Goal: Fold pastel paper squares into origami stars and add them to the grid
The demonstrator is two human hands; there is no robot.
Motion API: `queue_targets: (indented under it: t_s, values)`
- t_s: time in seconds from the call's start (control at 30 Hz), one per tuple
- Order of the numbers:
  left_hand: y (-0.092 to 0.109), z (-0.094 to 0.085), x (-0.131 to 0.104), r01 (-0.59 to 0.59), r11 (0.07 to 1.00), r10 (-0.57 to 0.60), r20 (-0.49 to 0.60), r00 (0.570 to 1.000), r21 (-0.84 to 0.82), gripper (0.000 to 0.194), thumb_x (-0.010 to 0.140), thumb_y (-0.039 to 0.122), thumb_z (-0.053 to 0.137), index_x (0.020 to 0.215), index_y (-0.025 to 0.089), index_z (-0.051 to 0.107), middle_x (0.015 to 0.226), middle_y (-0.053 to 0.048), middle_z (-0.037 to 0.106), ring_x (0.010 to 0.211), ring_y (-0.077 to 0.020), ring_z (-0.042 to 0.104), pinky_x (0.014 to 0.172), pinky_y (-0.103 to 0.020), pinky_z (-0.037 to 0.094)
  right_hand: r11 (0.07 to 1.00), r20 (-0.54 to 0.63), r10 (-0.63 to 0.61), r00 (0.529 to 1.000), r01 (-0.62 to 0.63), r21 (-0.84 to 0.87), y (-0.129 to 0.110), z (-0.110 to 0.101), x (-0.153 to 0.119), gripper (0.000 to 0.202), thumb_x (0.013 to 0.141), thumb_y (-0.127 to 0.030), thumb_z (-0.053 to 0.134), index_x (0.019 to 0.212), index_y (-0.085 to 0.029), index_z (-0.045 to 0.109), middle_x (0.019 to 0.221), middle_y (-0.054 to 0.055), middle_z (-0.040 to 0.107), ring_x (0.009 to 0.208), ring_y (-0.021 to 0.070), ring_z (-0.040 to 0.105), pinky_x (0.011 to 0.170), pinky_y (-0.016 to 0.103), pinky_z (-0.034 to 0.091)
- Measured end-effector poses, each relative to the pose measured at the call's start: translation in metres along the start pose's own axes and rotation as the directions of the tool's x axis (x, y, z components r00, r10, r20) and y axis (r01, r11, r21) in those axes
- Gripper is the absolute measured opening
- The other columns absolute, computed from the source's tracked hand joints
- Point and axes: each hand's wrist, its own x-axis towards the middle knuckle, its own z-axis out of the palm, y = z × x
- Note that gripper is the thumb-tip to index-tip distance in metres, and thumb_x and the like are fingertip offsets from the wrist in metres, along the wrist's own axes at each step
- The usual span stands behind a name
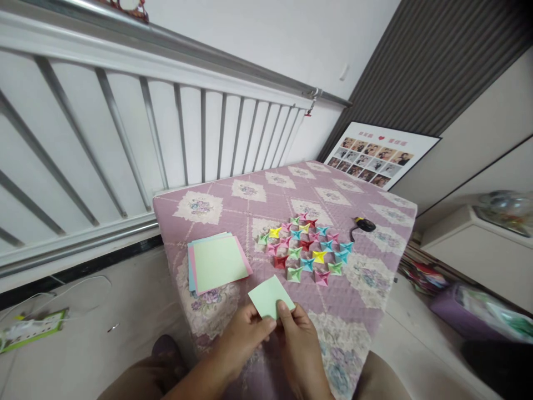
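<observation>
A small square of light green paper [270, 296] is held between both hands above the near part of the table. My left hand [249, 332] pinches its lower left edge, the thumb lying near the bottom corner. On the lower right side, my right hand [296, 332] grips the paper with its thumb on top and fingers beneath. To the left lies a stack of larger paper sheets [220, 264], pale green over pink and blue. Beyond my hands stand several small folded paper stars [307, 263] in green, red, pink, yellow and blue, grouped in rows.
A purple flowered cloth covers the table [227, 214]. A small black object with a strap [365, 224] lies at its right. Along the wall runs a white radiator [187, 133]. A photo board [377, 155] leans at the back; a purple bin [453, 311] stands right.
</observation>
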Motion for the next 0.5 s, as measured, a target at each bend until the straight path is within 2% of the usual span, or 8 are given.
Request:
queue_targets:
  t_s: [0.17, 0.33, 0.5]
  values:
    - [0.003, 0.001, 0.002, -0.076, 0.995, 0.079, -0.045, 0.996, 0.062, 0.021, 0.074, 0.030, 0.058, 0.082, 0.013, 0.067, 0.067, -0.001, 0.061, 0.056, -0.0118, 0.049, 0.054, -0.022, 0.037, 1.000, 0.010, -0.002, 1.000, 0.002, -0.002, 0.003, 0.000, -0.002, 0.035, 0.067, -0.051, 0.071, 0.071, -0.020, 0.056, 0.059, -0.004, 0.053, 0.055, 0.0125, 0.046, 0.055, 0.025, 0.040]
    - [0.008, -0.005, 0.002, -0.204, 0.972, 0.205, 0.000, 0.979, 0.114, 0.021, 0.077, 0.024, 0.054, 0.090, 0.015, 0.068, 0.081, -0.004, 0.068, 0.077, -0.0197, 0.059, 0.071, -0.029, 0.045, 0.995, 0.064, 0.036, 0.997, -0.030, -0.099, 0.012, -0.011, 0.001, 0.036, 0.065, -0.050, 0.074, 0.065, -0.019, 0.056, 0.058, -0.004, 0.054, 0.054, 0.0109, 0.044, 0.056, 0.024, 0.036]
    - [0.014, -0.005, -0.001, -0.214, 0.959, 0.215, 0.015, 0.976, 0.186, 0.026, 0.078, 0.022, 0.051, 0.097, 0.016, 0.067, 0.088, -0.005, 0.069, 0.085, -0.0224, 0.060, 0.079, -0.032, 0.045, 0.989, 0.070, 0.047, 0.996, -0.037, -0.141, 0.011, -0.011, 0.000, 0.036, 0.064, -0.050, 0.074, 0.063, -0.018, 0.057, 0.056, -0.004, 0.052, 0.054, 0.0109, 0.041, 0.054, 0.024, 0.033]
